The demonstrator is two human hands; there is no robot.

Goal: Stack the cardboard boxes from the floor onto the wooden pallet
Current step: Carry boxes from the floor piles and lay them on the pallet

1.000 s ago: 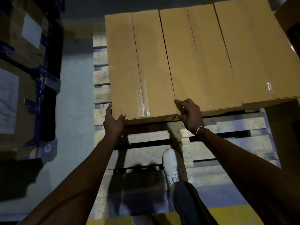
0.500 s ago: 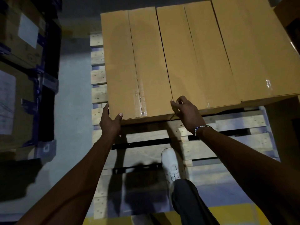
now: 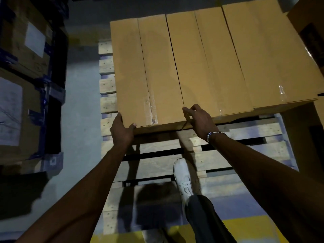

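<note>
**Both hands on the near-left box atop the wooden pallet**

The wooden pallet [image 3: 233, 148] fills the middle and lower part of the frame, its pale slats running across with dark gaps between them. It sits on a grey concrete floor [image 3: 82, 120]; a yellow painted band [image 3: 245, 228] crosses the bottom edge. Down the left side stands dark blue racking [image 3: 52, 95] holding labelled cartons [image 3: 21, 109], dim and partly in shadow.

Three cardboard boxes lie side by side on the far half of the pallet, touching along their long edges. The left box [image 3: 147, 71] occupies the centre-left, the middle box [image 3: 208, 64] sits beside it, and the right box [image 3: 273, 55] reaches toward the upper right.

The left hand [image 3: 121, 131] cups the near-left corner of the left box, fingers along its side and thumb on the top edge. The right hand [image 3: 199, 118], with a beaded bracelet [image 3: 214, 135] at the wrist, curls its fingers over the near edge where the left and middle boxes meet; the fingertips pinch at the seam, though whether they hold the left box or the middle one cannot be told.

A white shoe [image 3: 184, 178] and dark trouser leg [image 3: 205, 220] stand on the pallet's near slats. The upper right corner shows another brown carton [image 3: 305, 20], cut off by the frame. The boxes' front faces are in deep shadow.
</note>
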